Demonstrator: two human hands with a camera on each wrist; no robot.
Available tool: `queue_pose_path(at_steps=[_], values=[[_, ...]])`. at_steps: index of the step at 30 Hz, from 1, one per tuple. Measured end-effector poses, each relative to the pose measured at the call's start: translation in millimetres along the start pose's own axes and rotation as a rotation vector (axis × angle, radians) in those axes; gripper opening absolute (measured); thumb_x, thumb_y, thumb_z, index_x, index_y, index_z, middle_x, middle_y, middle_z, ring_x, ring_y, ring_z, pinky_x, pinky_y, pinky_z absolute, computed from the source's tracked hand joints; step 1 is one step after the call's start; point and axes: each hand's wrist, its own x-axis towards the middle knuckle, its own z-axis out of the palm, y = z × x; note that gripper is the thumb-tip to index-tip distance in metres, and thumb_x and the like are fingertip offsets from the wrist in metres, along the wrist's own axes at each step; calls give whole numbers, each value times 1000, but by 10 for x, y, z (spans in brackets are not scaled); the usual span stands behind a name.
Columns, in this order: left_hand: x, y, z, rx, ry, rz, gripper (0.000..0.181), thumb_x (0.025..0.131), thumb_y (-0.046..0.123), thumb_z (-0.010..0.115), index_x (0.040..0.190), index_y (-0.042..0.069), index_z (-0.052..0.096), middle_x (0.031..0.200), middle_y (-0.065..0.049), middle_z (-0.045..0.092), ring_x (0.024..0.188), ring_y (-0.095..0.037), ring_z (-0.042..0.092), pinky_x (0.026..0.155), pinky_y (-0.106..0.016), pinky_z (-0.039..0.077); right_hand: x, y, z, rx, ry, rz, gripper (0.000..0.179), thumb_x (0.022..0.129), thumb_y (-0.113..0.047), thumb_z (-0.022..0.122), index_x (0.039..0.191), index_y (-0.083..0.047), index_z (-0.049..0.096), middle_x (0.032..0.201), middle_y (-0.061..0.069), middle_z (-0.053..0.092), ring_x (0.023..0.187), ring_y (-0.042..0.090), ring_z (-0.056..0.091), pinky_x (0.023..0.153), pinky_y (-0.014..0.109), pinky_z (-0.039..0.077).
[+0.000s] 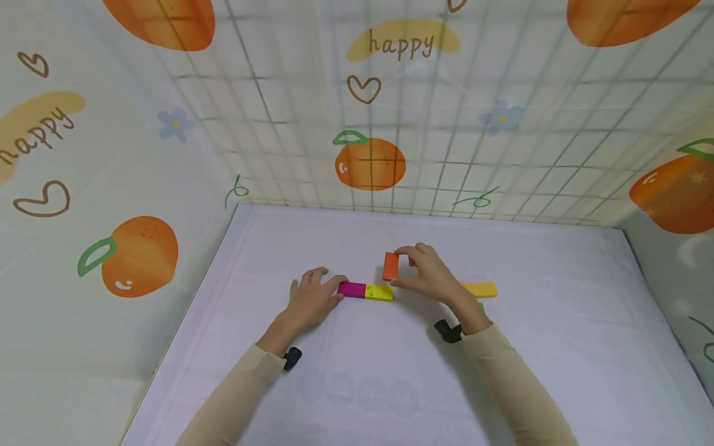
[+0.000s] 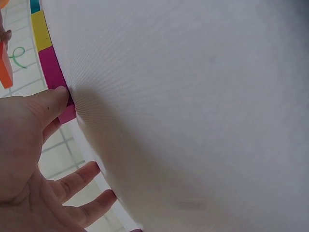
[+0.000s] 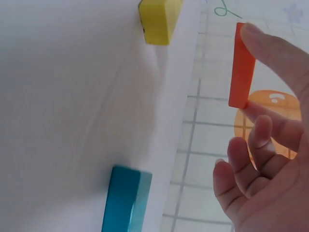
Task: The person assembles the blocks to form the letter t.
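Note:
My left hand [image 1: 312, 299] rests at the left end of a magenta block [image 1: 352, 289], pinching it between thumb and index finger. A yellow block [image 1: 379, 292] lies end to end with the magenta one. Above and just right of this row, my right hand [image 1: 426, 272] holds an orange block [image 1: 391, 266] upright, thumb at one end and index finger at the other. In the right wrist view the orange block [image 3: 242, 65] is off the table, apart from the yellow block [image 3: 157, 21]. A teal block [image 3: 125, 200] lies nearby; the right hand hides it in the head view.
A light orange-yellow block [image 1: 481, 289] lies right of my right wrist, with a bit of green [image 1: 481, 306] showing below it. The white table [image 1: 357, 396] meets a patterned cloth wall [image 1: 290, 161] at the back. Dark devices are strapped at both wrists.

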Motion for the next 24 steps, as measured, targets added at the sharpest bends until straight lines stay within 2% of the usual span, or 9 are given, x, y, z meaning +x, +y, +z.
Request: queue_pose_path(at_steps=[2, 8, 14, 24], values=[[2, -1, 5, -2, -2, -1, 42, 102, 42, 55, 143, 39, 50, 153, -16, 34, 140, -41, 29, 106, -74, 23, 40, -19, 22, 7, -16, 8, 62, 80, -38, 85, 130, -8, 62, 93, 17, 53, 87, 23, 44, 69, 35, 39], [2, 1, 15, -2, -3, -4, 42, 102, 41, 57, 143, 39, 50, 154, -16, 34, 140, -41, 29, 106, -74, 23, 155, -64, 111, 11, -39, 34, 62, 81, -38, 85, 131, -8, 61, 92, 6, 50, 89, 22, 46, 69, 34, 42], [8, -8, 22, 2, -4, -9, 42, 101, 43, 57, 143, 39, 50, 153, -16, 34, 140, -41, 29, 106, -74, 23, 260, -105, 198, 13, -63, 64, 62, 81, -39, 84, 131, -10, 61, 94, 10, 54, 90, 22, 47, 69, 34, 45], [23, -12, 28, 5, -24, -23, 44, 102, 44, 55, 144, 40, 48, 154, -15, 33, 141, -41, 26, 107, -73, 22, 343, -118, 355, 10, -92, 93, 64, 81, -39, 84, 133, -10, 60, 94, 6, 51, 90, 22, 48, 67, 33, 45]])
